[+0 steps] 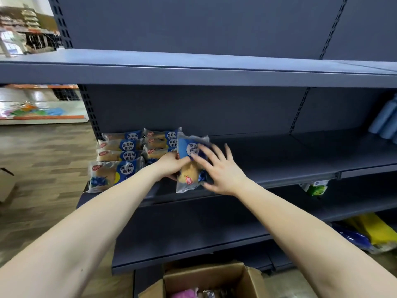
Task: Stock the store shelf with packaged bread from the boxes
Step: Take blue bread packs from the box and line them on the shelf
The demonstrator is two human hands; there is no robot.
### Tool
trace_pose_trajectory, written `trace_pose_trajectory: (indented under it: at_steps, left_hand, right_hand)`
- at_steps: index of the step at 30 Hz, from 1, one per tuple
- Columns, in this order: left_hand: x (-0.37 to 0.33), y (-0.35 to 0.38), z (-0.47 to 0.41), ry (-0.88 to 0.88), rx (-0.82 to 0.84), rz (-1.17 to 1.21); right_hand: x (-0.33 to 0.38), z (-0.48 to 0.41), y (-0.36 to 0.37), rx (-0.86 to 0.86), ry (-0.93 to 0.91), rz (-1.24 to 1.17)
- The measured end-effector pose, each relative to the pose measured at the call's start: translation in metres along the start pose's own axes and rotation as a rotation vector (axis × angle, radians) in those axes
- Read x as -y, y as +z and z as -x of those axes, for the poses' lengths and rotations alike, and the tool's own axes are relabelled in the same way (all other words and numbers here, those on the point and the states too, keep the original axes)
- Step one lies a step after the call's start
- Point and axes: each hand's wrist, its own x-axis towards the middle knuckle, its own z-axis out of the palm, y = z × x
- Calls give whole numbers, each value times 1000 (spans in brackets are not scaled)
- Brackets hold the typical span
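Steel shelving (214, 24) in dark blue-grey fills your view, and its middle shelf (268, 155) is the one you are stocking, with bare board running off to the right of the bread. Below you, at the foot of the unit, the cardboard box (206, 278) stands open within easy reach, so each fetch is probably a short dip down and back up. At the shelf's left end the stocked bread packs (122, 155) lie flat in two columns running front to back, each overlapping the one behind, labels up and facing the aisle so a shopper can read them. The pack in hand (191, 171) sits at the front of the shelf, just to the right of the second column; its label runs crosswise to the others, so it looks as though it needs turning before it can start or join a column. Your left grip (171, 163) curls round the pack's left edge and holds it, likely to anchor it against the neighbouring column. Your right grip (217, 168) is spread flat, fingers straight and splayed over the pack's right side; motion blur hides whether they press the wrapper or only brush it. The film is slippery and the bun is soft, so steer it with light pressure.
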Motion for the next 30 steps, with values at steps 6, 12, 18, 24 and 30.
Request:
trace_pose_trajectory:
  at_steps: [6, 12, 18, 24, 30]
  left_hand:
    - [-10, -5, 11, -21, 192, -355]
    - [4, -11, 17, -102, 243, -272]
    - [12, -18, 19, -144, 353, -344]
    - [17, -30, 14, 21, 252, -525]
    - [21, -53, 18, 142, -92, -452]
  right_hand:
    - [11, -6, 0, 130, -67, 18]
    - [18, -10, 1, 106, -176, 62]
    - [29, -18, 1, 174, -266, 56]
    - [34, -28, 9, 183, -105, 32]
    - [33, -41, 12, 285, 106, -15]
